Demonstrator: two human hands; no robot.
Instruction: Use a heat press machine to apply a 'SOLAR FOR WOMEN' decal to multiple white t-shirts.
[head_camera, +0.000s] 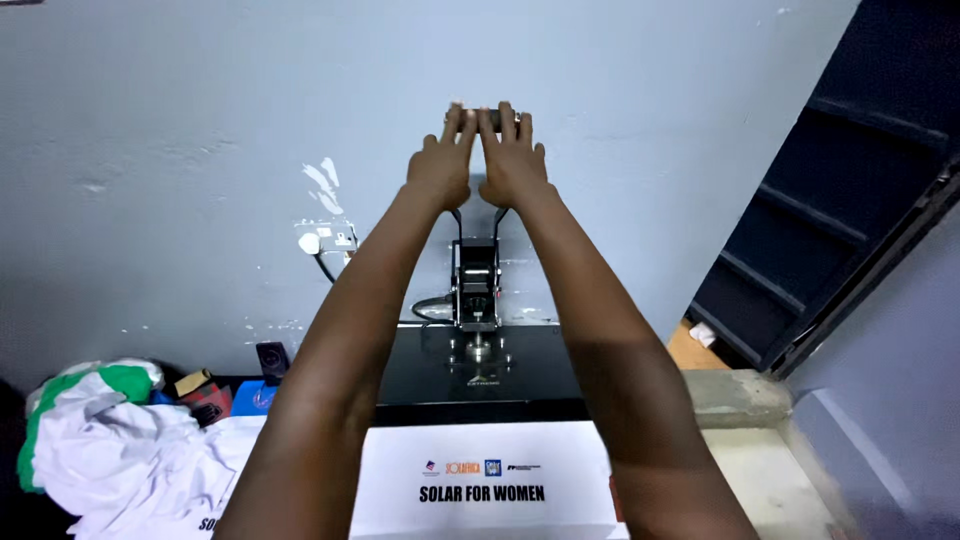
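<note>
Your left hand (440, 165) and right hand (512, 160) both clasp the heat press handle (480, 113), raised above the white printed shirt (480, 480), for even leverage.

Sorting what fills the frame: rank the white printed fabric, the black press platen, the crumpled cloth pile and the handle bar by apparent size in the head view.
1. white printed fabric, though it runs off the bottom edge.
2. black press platen and crumpled cloth pile: look alike, arms hide part of each, so unranked.
3. handle bar, gripped by left hand and right hand.
</note>
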